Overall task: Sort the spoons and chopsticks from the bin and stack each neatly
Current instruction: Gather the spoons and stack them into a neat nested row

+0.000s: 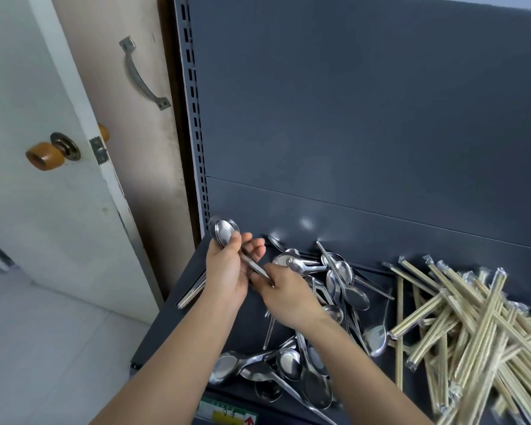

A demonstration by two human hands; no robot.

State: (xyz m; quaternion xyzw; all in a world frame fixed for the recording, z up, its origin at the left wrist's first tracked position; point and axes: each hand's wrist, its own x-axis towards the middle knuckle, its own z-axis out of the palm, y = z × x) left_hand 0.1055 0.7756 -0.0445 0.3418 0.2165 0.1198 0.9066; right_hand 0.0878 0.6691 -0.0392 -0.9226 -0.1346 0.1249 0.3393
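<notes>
Left hand [227, 271] is curled round a small nested stack of held spoons [224, 233]: bowls stick up past the thumb and the handles run down-right across the palm. How many are in the stack can't be counted because the bowls overlap. Right hand [285, 299] is seen from the back, closed on the handle end of that same stack, with its fingertips hidden under the hand. Both hands are above the left end of a dark shelf [252, 317]. Just left of the left wrist lies a set of laid-down spoons [193, 289]; only the handles show, and the bowls are behind the hand. Loose spoons [344, 280] lie in a jumbled pile across the middle of the shelf, crossing each other, and some are covered by the right forearm. To the right, wrapped chopsticks [472, 317] are heaped criss-cross, touching the edge of the spoon pile and cut off at the right and bottom edges. A label [227, 415] on the shelf front is cut off and unreadable. A door [28, 87] with a knob [45, 156] is at far left.
</notes>
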